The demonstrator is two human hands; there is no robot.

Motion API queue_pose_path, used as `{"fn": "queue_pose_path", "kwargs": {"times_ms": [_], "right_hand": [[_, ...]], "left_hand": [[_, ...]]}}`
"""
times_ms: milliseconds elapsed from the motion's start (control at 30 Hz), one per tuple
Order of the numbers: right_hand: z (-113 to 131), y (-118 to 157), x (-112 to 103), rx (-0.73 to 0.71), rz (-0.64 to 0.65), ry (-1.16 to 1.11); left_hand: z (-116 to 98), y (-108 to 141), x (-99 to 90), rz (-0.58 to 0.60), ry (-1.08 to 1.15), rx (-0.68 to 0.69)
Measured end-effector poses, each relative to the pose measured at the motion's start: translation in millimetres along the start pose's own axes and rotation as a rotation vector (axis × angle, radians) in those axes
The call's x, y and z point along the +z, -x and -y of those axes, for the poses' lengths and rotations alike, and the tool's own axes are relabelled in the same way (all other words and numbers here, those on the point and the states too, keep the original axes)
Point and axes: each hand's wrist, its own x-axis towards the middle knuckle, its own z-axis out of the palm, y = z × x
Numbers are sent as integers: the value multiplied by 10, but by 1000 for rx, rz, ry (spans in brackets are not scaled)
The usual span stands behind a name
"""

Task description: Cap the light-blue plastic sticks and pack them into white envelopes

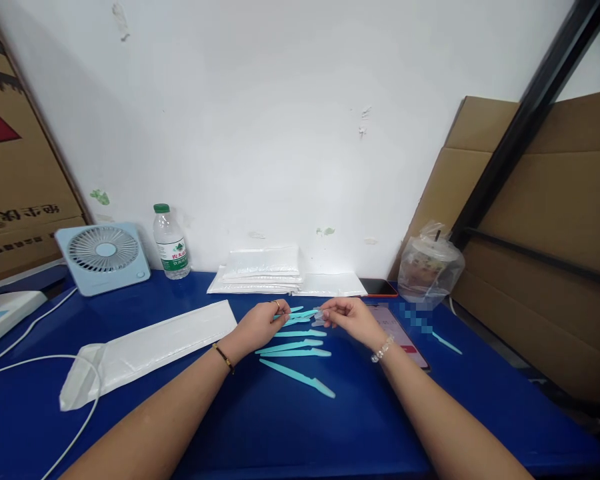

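My left hand is closed, thumb and fingers pinching the handle of a turquoise eyebrow razor that points right. The fingertips of my right hand pinch a small clear plastic cover at the razor's blade end; whether it sits on the blade I cannot tell. Below my hands, several more turquoise razors lie spread on the blue table, with pale blade ends to the right. A few others lie partly hidden behind my left fingers.
A white padded mailer lies at left, with a white cable across its end. More mailers are stacked by the wall. A fan, bottle, phone, bagged drink cup and another razor surround the workspace.
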Motion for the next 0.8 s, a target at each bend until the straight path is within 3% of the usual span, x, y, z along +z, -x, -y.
{"fn": "queue_pose_path", "kwargs": {"times_ms": [533, 800], "right_hand": [[96, 16, 19, -21, -100, -19], [12, 17, 80, -1, 41, -59]], "left_hand": [[-8, 4, 3, 13, 15, -5], [-3, 11, 14, 17, 14, 7]]}}
